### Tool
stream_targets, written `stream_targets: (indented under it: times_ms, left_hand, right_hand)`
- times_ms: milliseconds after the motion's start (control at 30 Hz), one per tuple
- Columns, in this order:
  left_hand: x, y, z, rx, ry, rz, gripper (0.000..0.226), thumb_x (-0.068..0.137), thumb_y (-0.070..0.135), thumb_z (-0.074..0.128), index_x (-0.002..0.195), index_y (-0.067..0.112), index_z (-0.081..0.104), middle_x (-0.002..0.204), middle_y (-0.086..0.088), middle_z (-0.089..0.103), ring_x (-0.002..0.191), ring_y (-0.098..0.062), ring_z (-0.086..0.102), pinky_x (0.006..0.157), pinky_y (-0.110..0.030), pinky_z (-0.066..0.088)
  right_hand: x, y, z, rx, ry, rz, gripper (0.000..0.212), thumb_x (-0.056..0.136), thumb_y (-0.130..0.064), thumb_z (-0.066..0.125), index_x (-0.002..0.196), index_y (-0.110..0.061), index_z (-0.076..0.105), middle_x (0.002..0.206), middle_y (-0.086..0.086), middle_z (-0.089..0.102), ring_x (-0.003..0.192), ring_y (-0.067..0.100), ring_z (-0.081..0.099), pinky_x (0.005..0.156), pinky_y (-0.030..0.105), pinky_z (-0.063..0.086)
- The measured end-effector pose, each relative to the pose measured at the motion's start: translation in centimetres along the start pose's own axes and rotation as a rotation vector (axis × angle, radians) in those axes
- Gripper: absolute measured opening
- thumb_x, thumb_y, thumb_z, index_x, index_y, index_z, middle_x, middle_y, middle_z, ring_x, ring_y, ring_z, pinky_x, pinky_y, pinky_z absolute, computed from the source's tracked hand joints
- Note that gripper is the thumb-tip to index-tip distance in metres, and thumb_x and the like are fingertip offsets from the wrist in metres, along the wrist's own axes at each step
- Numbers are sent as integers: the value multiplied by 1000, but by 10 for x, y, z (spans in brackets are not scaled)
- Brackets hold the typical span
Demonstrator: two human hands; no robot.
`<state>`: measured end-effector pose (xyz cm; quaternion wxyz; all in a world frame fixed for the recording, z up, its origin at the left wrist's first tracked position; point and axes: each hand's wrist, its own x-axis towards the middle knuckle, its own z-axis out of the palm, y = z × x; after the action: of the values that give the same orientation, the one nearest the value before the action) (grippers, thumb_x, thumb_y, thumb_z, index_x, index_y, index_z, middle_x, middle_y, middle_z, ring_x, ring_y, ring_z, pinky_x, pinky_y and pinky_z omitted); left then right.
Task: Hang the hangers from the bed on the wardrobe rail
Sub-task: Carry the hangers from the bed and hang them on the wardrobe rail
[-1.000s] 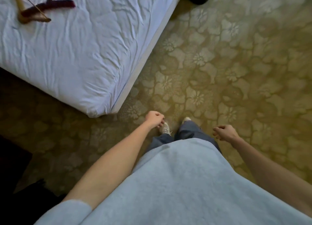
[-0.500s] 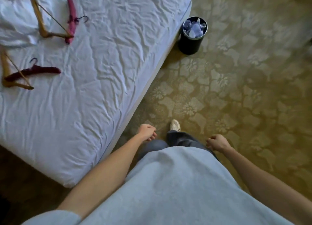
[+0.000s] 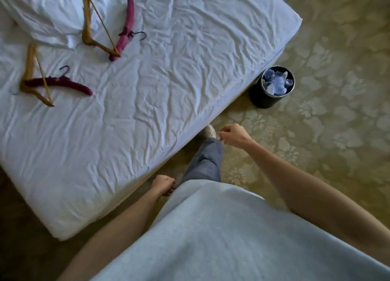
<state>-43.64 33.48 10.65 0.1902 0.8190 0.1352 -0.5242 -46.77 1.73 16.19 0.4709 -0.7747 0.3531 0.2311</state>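
Four clothes hangers lie on the white, wrinkled bed sheet (image 3: 160, 86), grouped in two pairs toward the far left of the mattress. In the farther pair, a tan wooden hanger (image 3: 89, 31) rests beside rumpled white bedding (image 3: 42, 15), its lower end touching a plum padded hanger (image 3: 126, 31) with a dark wire hook. In the nearer pair, another tan wooden hanger (image 3: 31, 74), somewhat blurred, crosses a dark maroon padded hanger (image 3: 63, 83); which lies on top is hard to tell.

Both hands are well apart from the hangers and hold nothing. The left hand (image 3: 163, 183) hangs by the bed's near edge at the hem of a pale grey top, fingers loosely curled under. The right hand (image 3: 233, 136) is raised over the patterned olive carpet (image 3: 327, 133), its fingers curled inward with the thumb near the forefinger; whether they touch appears uncertain.

A leg in blue-grey trousers (image 3: 205, 164) steps forward, a pale shoe (image 3: 207, 131) at the mattress side. A black round wastebasket (image 3: 263, 99) holding crumpled pale plastic stands just beside the bed's corner.
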Motion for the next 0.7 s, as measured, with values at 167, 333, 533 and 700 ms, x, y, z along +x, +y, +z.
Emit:
stream_targets:
  times_ms: [167,333,533,700]
  left_hand:
    - [29,86,-22,-8,-16,-6,20,95,15,59,82,9,73,79,-6,68,61,-12,57,48,-19,45]
    - [53,206,-53,-139,40,85,29,95,17,57,68,11,66,66,-4,67,56,-17,58,52,-25,46]
    - [70,316,-83,-426,40,114,17,95,16,59,86,7,71,74,-8,71,53,-16,62,47,-24,48]
    - [83,349,-92,-557,60,53,17,95,17,60,94,5,72,78,-6,74,59,-17,64,54,-27,51]
  right_hand:
    - [65,-16,-55,-102,-53,80,17,92,-16,58,89,-11,74,81,4,74,65,13,65,63,26,55]
    - [116,-10,-119,-234,-104,161,19,93,-17,58,93,-9,75,80,5,74,60,12,63,55,21,49]
    - [174,-18,-183,-345,-131,206,18,90,-15,60,88,-7,76,68,1,72,53,13,62,52,22,47]
    - [233,-41,-211,-469,-254,183,20,88,-16,61,79,-7,76,76,11,75,60,19,65,59,31,54]
